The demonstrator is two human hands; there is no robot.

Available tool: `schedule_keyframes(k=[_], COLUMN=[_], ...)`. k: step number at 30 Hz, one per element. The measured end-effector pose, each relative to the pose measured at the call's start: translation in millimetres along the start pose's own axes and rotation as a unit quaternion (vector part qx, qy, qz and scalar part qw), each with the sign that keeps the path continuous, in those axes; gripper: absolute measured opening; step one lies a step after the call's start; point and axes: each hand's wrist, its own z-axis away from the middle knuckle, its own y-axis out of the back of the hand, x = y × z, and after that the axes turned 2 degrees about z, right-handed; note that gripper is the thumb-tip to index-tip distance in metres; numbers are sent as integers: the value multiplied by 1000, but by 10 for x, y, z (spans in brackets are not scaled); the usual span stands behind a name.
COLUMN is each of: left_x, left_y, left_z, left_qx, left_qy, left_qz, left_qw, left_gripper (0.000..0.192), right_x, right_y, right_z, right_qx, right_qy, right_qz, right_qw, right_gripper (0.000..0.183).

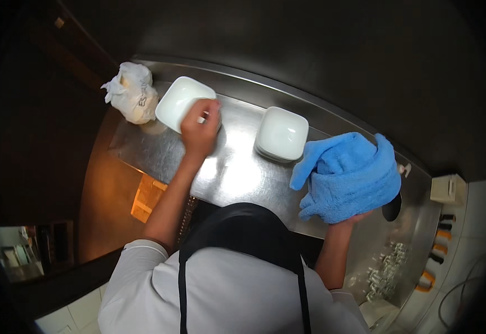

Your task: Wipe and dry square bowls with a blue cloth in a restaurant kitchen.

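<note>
My left hand (pixel 201 127), slightly blurred and with its fingers curled, is over the right side of a square white bowl (pixel 180 102). Whether it grips the bowl's rim cannot be made out. A bunched blue cloth (pixel 351 179) with a fluffy surface covers most of my right hand (pixel 360 217), which holds it from below. Anything inside the cloth is hidden. Between both hands, a stack of square white bowls (pixel 282 129) stands on the stainless steel counter (pixel 238 175).
A knotted white plastic bag (pixel 136 96) bearing writing stands left of the single bowl. A dark round opening (pixel 392 207) is in the counter at right. Beyond lie a heap of metal cutlery (pixel 387 271) and several orange and black handles (pixel 426 282) along the wall.
</note>
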Motion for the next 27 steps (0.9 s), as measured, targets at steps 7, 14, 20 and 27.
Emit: schedule_keyframes(k=[7,14,20,27], left_x=[-276,-570,-240,136], left_y=[-1222,-1328,-1132,-702], left_z=[341,141,108,606], left_qx=[-264,-320,-310,-284], left_qy=[5,62,213,379], left_qz=[-211,-266,-66,303], left_qw=[941,907,924,827], left_gripper=[28,39,44,56], right_x=[3,20,233,940], right_y=[88,229,38,-673], right_z=[525,463,-415,-799], right_qx=[29,37,43,-275], right_qy=[4,21,3,236], right_qz=[-44,-7,20,752], right_qw=[999,999,999,550], right_gripper=[76,73,56,23])
